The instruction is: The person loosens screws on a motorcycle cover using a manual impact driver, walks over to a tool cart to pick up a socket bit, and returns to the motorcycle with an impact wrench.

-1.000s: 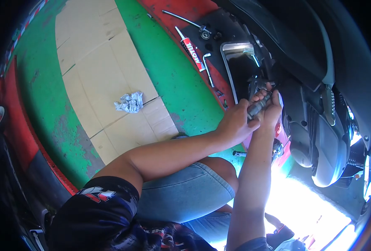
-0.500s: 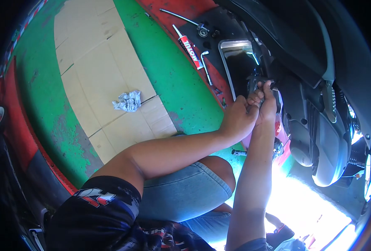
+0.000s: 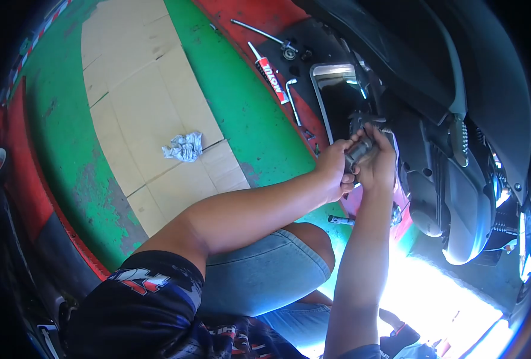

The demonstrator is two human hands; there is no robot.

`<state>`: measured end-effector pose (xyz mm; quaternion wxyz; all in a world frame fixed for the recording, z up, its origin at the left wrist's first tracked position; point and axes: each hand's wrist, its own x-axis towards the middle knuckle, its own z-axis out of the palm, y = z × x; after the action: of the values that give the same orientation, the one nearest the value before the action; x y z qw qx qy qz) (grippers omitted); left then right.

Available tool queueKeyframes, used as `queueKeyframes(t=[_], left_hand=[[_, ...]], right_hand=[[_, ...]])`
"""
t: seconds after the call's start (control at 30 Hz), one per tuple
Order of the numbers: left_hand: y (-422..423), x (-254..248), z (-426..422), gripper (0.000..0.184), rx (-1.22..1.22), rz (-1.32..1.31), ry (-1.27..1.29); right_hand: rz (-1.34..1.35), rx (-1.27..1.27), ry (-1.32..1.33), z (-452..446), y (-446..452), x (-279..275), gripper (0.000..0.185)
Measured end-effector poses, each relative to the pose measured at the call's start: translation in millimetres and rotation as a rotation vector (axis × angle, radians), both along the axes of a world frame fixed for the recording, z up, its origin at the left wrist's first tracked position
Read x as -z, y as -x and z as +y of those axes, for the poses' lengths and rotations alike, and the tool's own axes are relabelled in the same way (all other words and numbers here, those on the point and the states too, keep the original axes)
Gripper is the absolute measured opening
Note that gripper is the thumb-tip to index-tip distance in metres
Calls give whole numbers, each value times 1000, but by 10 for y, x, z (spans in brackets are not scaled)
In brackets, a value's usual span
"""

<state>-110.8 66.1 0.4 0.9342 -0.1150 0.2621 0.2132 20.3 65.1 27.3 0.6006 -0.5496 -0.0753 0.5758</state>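
Both hands meet at a grey cylindrical metal part (image 3: 357, 154), close to the side of a dark motor scooter (image 3: 451, 173). My left hand (image 3: 336, 166) has its fingers curled against the part's left side. From the right, my right hand (image 3: 380, 157) cups the same part, thumb and fingers around it. Some dark pieces (image 3: 364, 121) sit just beyond my fingertips; whether they join the part I cannot tell. A dark tray with a silvery rim (image 3: 315, 81) lies just past the hands.
A MOTUL tube (image 3: 271, 78), an L-shaped wrench (image 3: 293, 102) and a long-handled tool (image 3: 259, 33) lie on the red and black floor strip. A crumpled rag (image 3: 183, 147) rests on flattened cardboard (image 3: 146, 90). Another tool (image 3: 340, 220) lies near my knee.
My hands have turned and parted slightly, bringing the grey metal part into sight between them. My left hand has shifted a little down and left. The view has moved slightly.
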Motion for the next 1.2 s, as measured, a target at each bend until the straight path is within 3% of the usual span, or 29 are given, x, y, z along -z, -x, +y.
queueKeyframes(t=[0.03, 0.13, 0.17, 0.2, 0.27, 0.33, 0.4, 0.43, 0.6, 0.7, 0.8, 0.87, 1.0, 1.07, 1.13, 1.2], left_hand=[[8, -8, 23, 38, 41, 18, 33], [41, -94, 38, 45, 110, 86, -11], [83, -28, 51, 56, 157, 6, -96], [77, 3, 48, 56, 160, 9, -118], [128, -89, 44, 68, 268, 227, -145], [120, -82, -26, 67, 270, 291, -267], [59, -149, -87, 57, 208, 581, -564], [86, -324, -107, 42, 184, 621, -556], [-133, -272, -131, 26, 152, 684, -721], [-147, -381, -123, 28, 309, 665, -626], [-110, -486, -158, 32, 281, 669, -587], [-128, -400, -129, 39, 316, 680, -629], [-63, -303, -122, 50, 301, 607, -572], [-63, -580, -289, 47, 210, 646, -475], [-80, -389, -363, 38, 123, 675, -505], [-152, -255, -430, 30, -125, 761, -784]], right_hand=[[226, -76, -156, -140, -69, 28, 36], [228, -129, -154, -217, -63, 1, 40], [110, -180, -156, -231, -107, 19, 38], [109, -178, -178, -246, -141, 44, 38], [-52, -188, -108, -234, -146, -4, 40], [-41, -151, -97, -206, -132, -64, 34], [-269, -135, 63, -158, -88, -75, 27], [-287, -112, 36, -137, -66, -32, 26], [-373, 20, -37, -136, 49, 50, 34], [-4, 26, -99, -238, -5, -52, 34], [426, -76, -272, -387, -106, -70, 27], [339, -168, -411, -426, -136, -6, 29], [193, -129, -337, -410, -137, 70, 35], [220, -92, -340, -398, -107, 41, 40], [10, -40, -185, -389, -73, 17, 47], [-42, -8, -167, -333, -40, 100, 54]])
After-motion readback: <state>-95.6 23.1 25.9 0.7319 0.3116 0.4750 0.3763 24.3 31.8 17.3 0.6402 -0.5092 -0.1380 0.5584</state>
